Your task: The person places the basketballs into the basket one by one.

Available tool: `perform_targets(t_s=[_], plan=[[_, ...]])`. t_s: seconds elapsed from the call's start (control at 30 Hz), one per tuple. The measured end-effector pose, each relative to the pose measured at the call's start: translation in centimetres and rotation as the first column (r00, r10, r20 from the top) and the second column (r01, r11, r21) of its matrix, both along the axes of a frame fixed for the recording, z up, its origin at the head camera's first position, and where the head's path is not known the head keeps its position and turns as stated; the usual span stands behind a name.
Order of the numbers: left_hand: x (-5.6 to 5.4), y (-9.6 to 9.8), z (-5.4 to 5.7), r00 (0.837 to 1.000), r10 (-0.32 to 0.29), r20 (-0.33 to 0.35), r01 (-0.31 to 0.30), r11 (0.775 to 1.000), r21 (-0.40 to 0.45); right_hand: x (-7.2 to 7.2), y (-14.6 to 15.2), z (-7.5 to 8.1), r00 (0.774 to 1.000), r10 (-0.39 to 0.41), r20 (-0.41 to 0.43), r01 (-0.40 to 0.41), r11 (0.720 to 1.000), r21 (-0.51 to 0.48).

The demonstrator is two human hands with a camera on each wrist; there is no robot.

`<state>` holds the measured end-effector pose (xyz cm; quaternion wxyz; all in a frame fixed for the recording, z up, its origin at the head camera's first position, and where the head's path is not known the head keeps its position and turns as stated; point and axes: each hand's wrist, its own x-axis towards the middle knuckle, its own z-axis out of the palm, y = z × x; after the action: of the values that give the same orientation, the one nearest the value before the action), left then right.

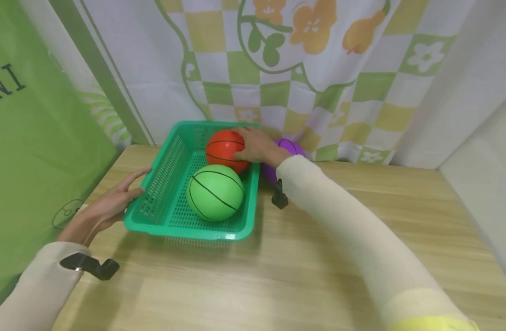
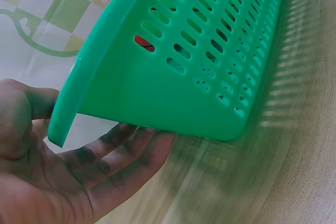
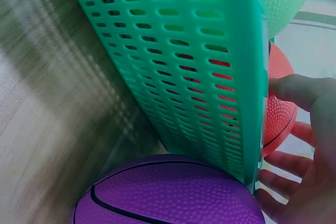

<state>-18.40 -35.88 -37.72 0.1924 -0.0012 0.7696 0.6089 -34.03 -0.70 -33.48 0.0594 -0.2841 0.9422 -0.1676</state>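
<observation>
A green plastic basket (image 1: 166,227) with slotted walls holds a red ball (image 1: 222,149) and a light green ball (image 1: 214,193), both with black basketball lines. At the basket's left side, my left hand (image 1: 112,202) grips the rim, its fingers against the outer wall (image 2: 152,93) in the left wrist view. My right hand (image 1: 257,145) reaches across the right rim and holds the red ball, thumb on its near side. Outside the right wall sits a purple ball (image 3: 168,192), partly hidden behind the right wrist in the head view.
The basket stands on a wooden table (image 1: 319,262), close to a patterned curtain (image 1: 273,92) at the back. Green fabric (image 1: 37,138) hangs on the left, and a pale wall (image 1: 484,138) rises at the right. Dark wrist mounts (image 1: 89,265) stick out from the sleeves.
</observation>
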Motion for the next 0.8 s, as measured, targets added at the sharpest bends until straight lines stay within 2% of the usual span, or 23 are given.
perform_targets(t_s=[0.23, 0.53, 0.8], plan=[[0.2, 0.0, 0.2, 1.000, 0.010, -0.005, -0.010, 1.000, 0.005, 0.1, 0.2, 0.5, 1.000, 0.031, 0.005, -0.031, 0.999, -0.025], [0.0, 0.3, 0.1, 1.000, 0.014, 0.006, -0.014, 1.000, 0.003, -0.3, 2.6, 0.3, 0.995, 0.093, -0.022, -0.094, 0.991, -0.090], [0.1, 0.2, 0.2, 0.999, 0.030, 0.013, -0.030, 1.000, 0.000, 0.0, 4.5, 1.4, 0.994, 0.108, -0.018, -0.109, 0.992, -0.057]])
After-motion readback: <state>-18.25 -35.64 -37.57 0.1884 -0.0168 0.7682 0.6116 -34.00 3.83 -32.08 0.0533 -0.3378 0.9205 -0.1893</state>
